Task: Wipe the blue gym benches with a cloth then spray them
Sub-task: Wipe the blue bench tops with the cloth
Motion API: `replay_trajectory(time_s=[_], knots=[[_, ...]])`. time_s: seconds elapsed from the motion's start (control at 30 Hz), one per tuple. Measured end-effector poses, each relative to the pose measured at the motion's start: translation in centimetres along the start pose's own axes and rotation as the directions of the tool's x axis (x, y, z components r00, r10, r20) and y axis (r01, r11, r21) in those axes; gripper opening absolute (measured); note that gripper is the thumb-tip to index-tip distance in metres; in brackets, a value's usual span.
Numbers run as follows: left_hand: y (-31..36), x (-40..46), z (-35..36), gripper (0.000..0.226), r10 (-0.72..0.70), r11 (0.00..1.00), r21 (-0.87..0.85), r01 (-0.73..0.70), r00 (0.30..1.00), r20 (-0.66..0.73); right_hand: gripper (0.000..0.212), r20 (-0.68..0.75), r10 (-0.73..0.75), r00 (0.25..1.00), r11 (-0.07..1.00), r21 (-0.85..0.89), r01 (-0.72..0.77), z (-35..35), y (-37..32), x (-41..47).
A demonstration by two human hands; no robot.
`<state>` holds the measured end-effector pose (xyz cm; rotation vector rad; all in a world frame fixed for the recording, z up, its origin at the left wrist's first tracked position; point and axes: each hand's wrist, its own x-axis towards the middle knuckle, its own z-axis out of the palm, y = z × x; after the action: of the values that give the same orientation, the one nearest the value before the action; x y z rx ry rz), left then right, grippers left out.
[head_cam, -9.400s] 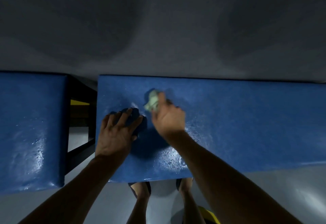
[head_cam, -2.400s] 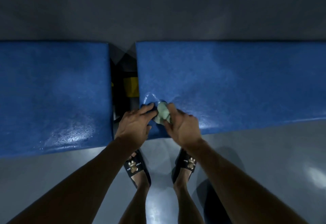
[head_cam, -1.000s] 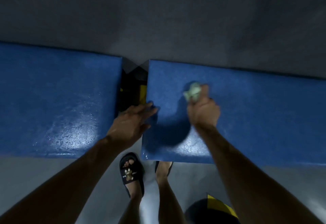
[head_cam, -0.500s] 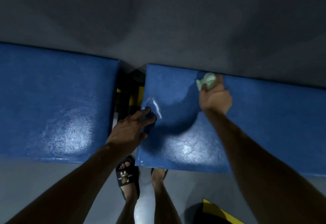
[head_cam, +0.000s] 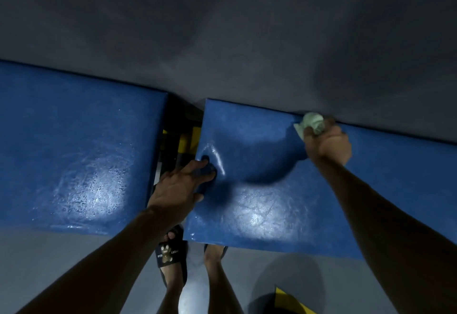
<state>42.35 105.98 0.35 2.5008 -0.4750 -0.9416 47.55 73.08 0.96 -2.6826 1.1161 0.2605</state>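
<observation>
While pressing flat-fingered on the right worktop point(head_cam: 272, 202) corner with left hand point(head_cam: 179, 190), right hand point(head_cam: 326, 144) — clenched round the cloth point(head_cam: 312, 123) — now at the far edge, up from mid-pad: wiping nearly across, spraying pending.

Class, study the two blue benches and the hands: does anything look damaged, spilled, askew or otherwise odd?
Nothing looks damaged or spilled. The dent in the right bench is only padding giving under the left hand. The right hand grips the cloth at the far edge. The left bench shows glare only.
</observation>
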Motion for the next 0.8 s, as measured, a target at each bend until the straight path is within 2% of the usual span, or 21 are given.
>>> replay_trajectory(time_s=[0.07, 0.13, 0.27, 0.37, 0.4, 0.43, 0.47, 0.53, 0.6, 0.7, 0.8], knots=[[-0.1, 0.0, 0.2, 0.067, -0.009, 1.000, -0.012, 0.009, 1.000, -0.013, 0.050, -0.022, 0.049, 0.999, 0.996, 0.073, -0.048, 0.9, -2.7, -1.4], [-0.2, 0.0, 0.5, 0.068, -0.012, 1.000, -0.027, 0.011, 1.000, -0.022, 0.052, -0.016, 0.005, 1.000, 0.993, 0.119, -0.003, 2.4, -6.3, -3.5], [-0.3, 0.3, 0.8, 0.068, -0.015, 0.999, -0.035, 0.014, 0.999, -0.028, 0.054, 0.091, -0.210, 0.974, 0.977, 0.068, 0.204, 3.7, -10.8, -5.9], [-0.2, 0.3, 1.0, 0.065, -0.017, 0.999, -0.040, 0.016, 1.000, -0.025, 0.046, 0.138, -0.484, 0.864, 0.869, -0.038, 0.493, 2.9, -9.4, -5.7], [-0.2, 0.2, 1.0, 0.064, -0.022, 0.999, -0.039, 0.021, 1.000, -0.021, 0.043, 0.162, -0.549, 0.820, 0.821, -0.084, 0.565, 2.5, -8.4, -5.2], [-0.2, 0.0, 1.0, 0.064, -0.027, 0.999, -0.038, 0.027, 0.999, -0.018, 0.042, 0.165, -0.563, 0.810, 0.803, -0.119, 0.583, 2.1, -7.2, -4.5], [-0.2, 0.0, 1.0, 0.064, -0.031, 0.999, -0.039, 0.030, 0.999, -0.016, 0.042, 0.143, -0.523, 0.840, 0.831, -0.134, 0.540, 1.6, -6.1, -3.6], [-0.2, -0.1, 1.0, 0.065, -0.033, 0.998, -0.047, 0.033, 0.999, -0.015, 0.044, 0.060, -0.337, 0.940, 0.939, -0.055, 0.340, 0.7, -4.2, -2.4], [-0.1, 0.0, 0.9, 0.066, -0.033, 0.998, -0.058, 0.032, 0.999, -0.022, 0.043, 0.007, -0.198, 0.980, 0.980, 0.038, 0.198, 0.8, -4.0, -2.6], [-0.2, 0.0, 1.1, 0.064, -0.040, 0.996, -0.076, 0.037, 0.999, -0.028, 0.041, 0.009, -0.163, 0.987, 0.981, 0.104, 0.161, 2.3, -6.9, -4.6], [-0.4, -0.1, 1.6, 0.062, -0.027, 0.997, -0.073, 0.023, 0.998, -0.061, 0.042, 0.060, -0.221, 0.974, 0.971, 0.112, 0.213, 3.8, -11.3, -6.4]])
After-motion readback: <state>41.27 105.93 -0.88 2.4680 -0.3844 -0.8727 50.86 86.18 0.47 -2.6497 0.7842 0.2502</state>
